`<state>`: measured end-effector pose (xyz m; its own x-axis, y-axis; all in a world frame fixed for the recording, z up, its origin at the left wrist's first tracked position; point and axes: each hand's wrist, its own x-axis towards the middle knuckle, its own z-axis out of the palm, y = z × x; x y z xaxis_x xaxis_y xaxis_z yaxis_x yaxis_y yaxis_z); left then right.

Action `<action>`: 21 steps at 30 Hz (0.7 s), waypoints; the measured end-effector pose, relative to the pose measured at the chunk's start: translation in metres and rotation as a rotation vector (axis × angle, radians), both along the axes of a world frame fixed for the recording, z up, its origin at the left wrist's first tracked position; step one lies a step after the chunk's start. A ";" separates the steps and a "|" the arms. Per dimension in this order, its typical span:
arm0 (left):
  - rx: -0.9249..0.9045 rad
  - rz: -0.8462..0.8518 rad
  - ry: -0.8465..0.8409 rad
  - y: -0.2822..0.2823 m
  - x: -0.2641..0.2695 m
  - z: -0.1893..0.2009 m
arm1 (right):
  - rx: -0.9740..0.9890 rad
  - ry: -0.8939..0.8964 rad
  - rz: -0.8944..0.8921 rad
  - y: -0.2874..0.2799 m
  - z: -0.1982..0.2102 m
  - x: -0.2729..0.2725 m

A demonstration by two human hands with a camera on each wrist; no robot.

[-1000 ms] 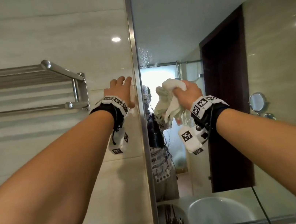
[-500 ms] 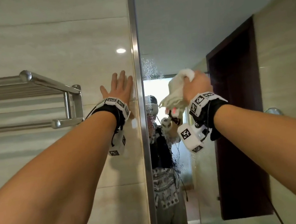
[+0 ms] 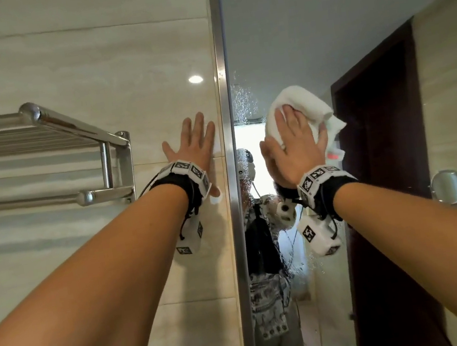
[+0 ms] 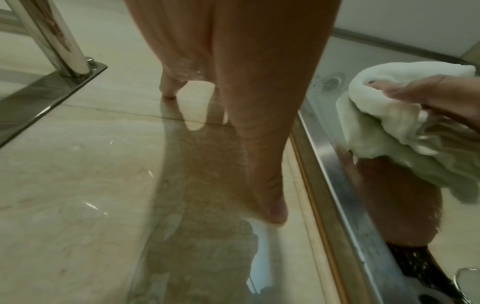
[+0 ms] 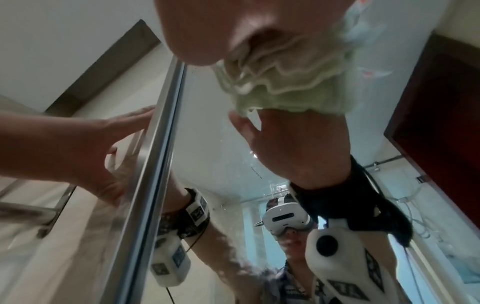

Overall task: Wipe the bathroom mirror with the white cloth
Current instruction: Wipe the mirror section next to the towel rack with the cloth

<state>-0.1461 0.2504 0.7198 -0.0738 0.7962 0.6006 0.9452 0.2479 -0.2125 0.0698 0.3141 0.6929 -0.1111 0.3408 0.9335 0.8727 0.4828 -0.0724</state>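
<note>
The right hand (image 3: 294,145) presses the bunched cloth (image 3: 300,105) flat-fingered against the mirror (image 3: 303,28), centre frame. The left hand (image 3: 192,145) lies open on the wall. Loose folds could slip; droplets (image 3: 243,102) may smear.

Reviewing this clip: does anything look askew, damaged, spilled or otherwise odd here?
Nothing damaged or askew. The only mark is a patch of water droplets on the mirror near its left frame, just left of the white cloth under the right hand. The left hand rests flat on the wall tile.
</note>
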 end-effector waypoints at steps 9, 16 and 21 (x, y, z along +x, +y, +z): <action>0.015 0.028 0.015 0.002 0.001 -0.001 | 0.117 -0.295 -0.013 0.002 0.020 0.020; 0.006 0.023 -0.001 0.001 0.000 0.000 | 0.027 -0.356 -0.056 0.013 0.073 -0.003; 0.008 0.018 -0.006 0.002 -0.001 0.001 | 0.029 -0.231 0.087 0.009 0.058 -0.020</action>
<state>-0.1471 0.2520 0.7206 -0.0914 0.7897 0.6066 0.9419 0.2664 -0.2048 0.0502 0.3231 0.7510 -0.3503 0.2945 0.8892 0.8196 0.5558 0.1388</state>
